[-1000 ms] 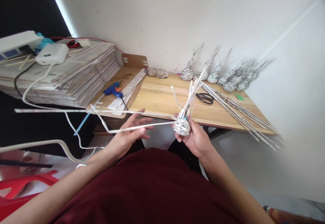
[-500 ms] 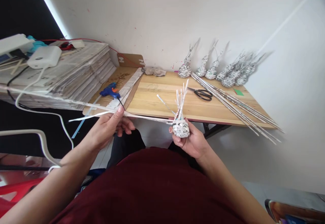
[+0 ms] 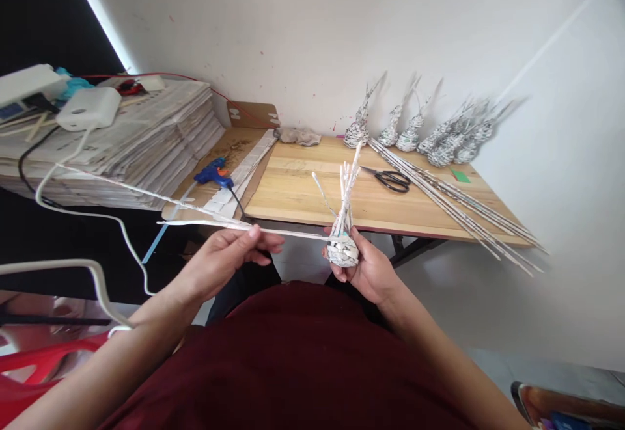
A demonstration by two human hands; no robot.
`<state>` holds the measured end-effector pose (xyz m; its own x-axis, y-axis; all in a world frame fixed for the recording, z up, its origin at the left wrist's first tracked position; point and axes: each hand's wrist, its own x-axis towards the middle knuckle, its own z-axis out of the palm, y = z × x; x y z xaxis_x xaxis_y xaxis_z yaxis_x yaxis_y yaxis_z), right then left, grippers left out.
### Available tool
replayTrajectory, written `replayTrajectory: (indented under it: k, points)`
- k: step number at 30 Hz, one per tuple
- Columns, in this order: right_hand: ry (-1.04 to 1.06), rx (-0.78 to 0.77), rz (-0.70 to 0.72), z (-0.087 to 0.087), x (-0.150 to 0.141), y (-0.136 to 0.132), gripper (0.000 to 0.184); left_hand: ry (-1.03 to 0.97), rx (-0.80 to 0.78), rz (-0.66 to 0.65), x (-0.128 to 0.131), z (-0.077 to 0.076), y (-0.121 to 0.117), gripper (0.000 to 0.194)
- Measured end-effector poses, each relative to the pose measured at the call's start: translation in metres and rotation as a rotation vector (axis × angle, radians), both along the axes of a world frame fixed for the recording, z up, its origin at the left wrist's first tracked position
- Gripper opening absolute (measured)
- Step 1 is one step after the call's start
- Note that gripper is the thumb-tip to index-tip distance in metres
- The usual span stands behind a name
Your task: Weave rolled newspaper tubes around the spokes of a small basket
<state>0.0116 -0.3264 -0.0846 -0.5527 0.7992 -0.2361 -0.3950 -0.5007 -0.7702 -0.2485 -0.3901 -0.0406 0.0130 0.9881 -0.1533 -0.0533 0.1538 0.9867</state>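
Observation:
My right hand [image 3: 371, 270] grips a small woven ball of rolled newspaper [image 3: 342, 250], from which several paper rods [image 3: 347, 186] stand up. Two long paper rods [image 3: 195, 220] run out of the weave to the left. My left hand [image 3: 229, 257] is closed on them in a pinch, about a hand's width left of the ball. Both hands are held in front of my chest, just before the table edge.
A wooden table [image 3: 303, 189] carries black scissors [image 3: 393, 179], a bundle of long paper rods [image 3: 459, 202], several finished woven pieces [image 3: 430, 140] by the wall and a blue glue gun [image 3: 212, 173]. A stack of newspapers [image 3: 131, 137] with a white power adapter [image 3: 88, 108] sits at the left.
My left hand went from open under the long rods to pinching them, then slid right toward the woven ball. The rods' free ends swung lower. The right hand barely moved.

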Motion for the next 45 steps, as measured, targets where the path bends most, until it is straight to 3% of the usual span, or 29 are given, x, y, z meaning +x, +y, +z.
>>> replayTrajectory:
  k: [4, 9, 15, 24, 37, 45]
  points:
    - [-0.080, 0.093, 0.002, -0.001, -0.008, -0.005, 0.050, 0.197, 0.167, -0.104, 0.012, 0.005, 0.010, 0.049]
    - [-0.115, 0.150, 0.005, 0.000, -0.016, -0.011, 0.041, 0.122, 0.159, -0.198, 0.029, 0.008, 0.021, 0.045]
    - [-0.046, 0.154, 0.065, 0.001, -0.020, -0.011, 0.044, 0.073, 0.121, -0.151, 0.042, 0.005, 0.023, 0.021]
    - [0.007, 0.151, 0.093, -0.008, -0.026, -0.012, 0.044, 0.060, 0.157, -0.136, 0.044, 0.003, 0.020, 0.025]
    - [-0.131, 0.213, 0.011, -0.004, -0.028, -0.016, 0.037, -0.005, 0.193, -0.073, 0.049, 0.006, 0.009, 0.020]
    - [-0.108, 0.203, 0.002, 0.004, -0.030, -0.020, 0.039, -0.114, 0.115, -0.066, 0.049, -0.001, 0.014, 0.022]
